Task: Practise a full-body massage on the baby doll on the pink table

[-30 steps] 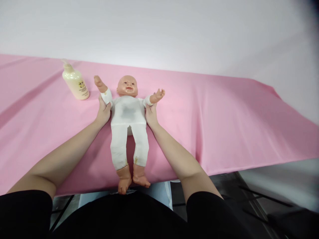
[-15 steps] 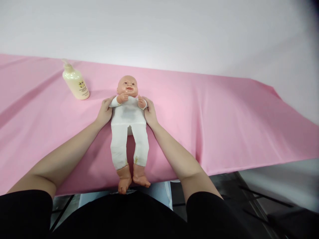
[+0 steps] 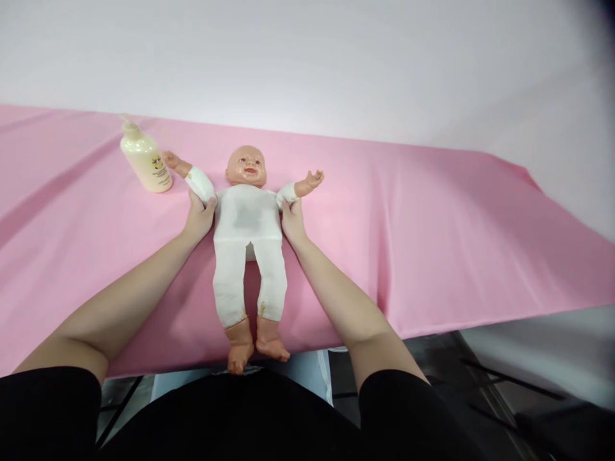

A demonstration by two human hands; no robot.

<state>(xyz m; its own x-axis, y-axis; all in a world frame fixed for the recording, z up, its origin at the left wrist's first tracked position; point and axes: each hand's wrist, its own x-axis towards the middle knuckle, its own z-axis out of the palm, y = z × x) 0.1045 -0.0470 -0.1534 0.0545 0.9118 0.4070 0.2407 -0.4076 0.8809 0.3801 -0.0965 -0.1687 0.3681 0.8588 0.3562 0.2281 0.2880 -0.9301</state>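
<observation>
Both hands close on the doll (image 3: 247, 221) lying face-up on the pink worktop (image 3: 432, 218), left hand (image 3: 199, 214) and right hand (image 3: 291, 218) each pinching an upper arm, spreading them wide, bottle (image 3: 144, 160) far left.

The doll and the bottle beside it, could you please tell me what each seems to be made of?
The doll: head and limbs look like smooth, slightly glossy plastic or vinyl; its torso is covered in matte white fabric that wrinkles, so probably soft-bodied. The bottle: cream-coloured, likely plastic, with a soft sheen and a printed label.
</observation>
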